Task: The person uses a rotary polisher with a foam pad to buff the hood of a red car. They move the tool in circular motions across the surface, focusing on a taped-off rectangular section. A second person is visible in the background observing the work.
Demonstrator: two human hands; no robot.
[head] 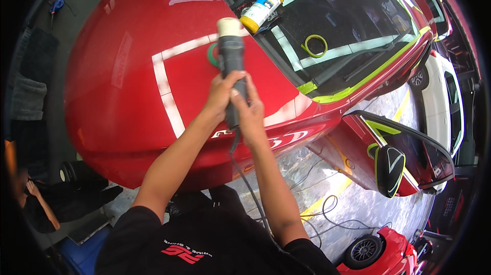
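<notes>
My left hand (221,94) and my right hand (250,115) are both wrapped around the black body of a corded polisher (231,54). The polisher has a cream-coloured end and looks slightly blurred. Part of a green pad (212,54) shows at its left side, over the glossy red car bonnet (115,114); the body hides the rest, and I cannot tell whether the pad touches the paint. A power cord (245,181) runs from the polisher's near end down past my right forearm.
A white-and-yellow bottle (262,9) lies at the windscreen's base. A yellow-green masking tape roll (315,46) rests on the windscreen (345,14), whose edge is taped. The car door (399,160) stands open at right. Cable loops (326,213) lie on the floor. Another person's arm (44,206) shows at lower left.
</notes>
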